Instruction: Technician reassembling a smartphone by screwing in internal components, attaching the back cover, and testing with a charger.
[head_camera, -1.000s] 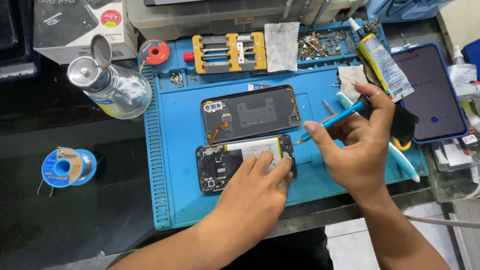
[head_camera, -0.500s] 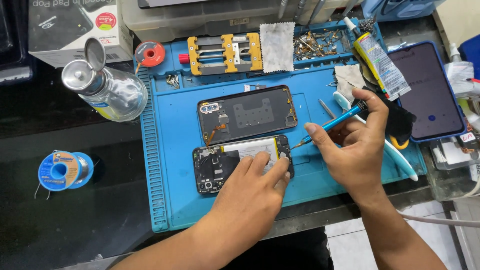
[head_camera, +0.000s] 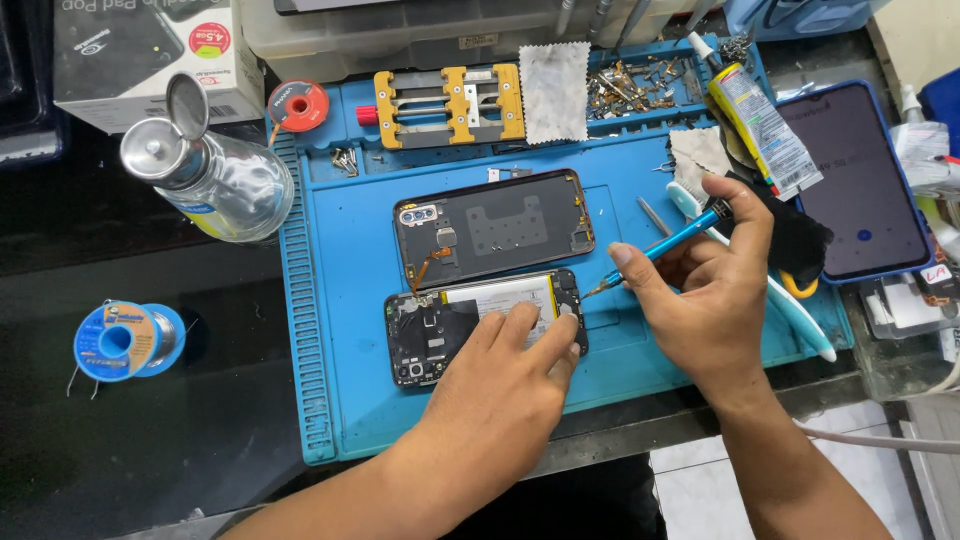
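In the middle of the blue mat (head_camera: 330, 400), the left hand (head_camera: 500, 390) pressed flat on the open phone (head_camera: 440, 330) while the right hand (head_camera: 705, 290) pinched a blue screwdriver (head_camera: 665, 243) at its right edge.

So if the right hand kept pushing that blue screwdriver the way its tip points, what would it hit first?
Probably the opened phone: the blue screwdriver in the right hand points down-left at its right end, beside the left hand. Depth is unclear.

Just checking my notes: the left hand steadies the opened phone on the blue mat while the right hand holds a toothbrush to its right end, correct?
Not quite. In the head view the right hand holds a blue screwdriver, not a toothbrush; its tip meets the right end of the opened phone. The left hand does steady that phone on the blue mat.
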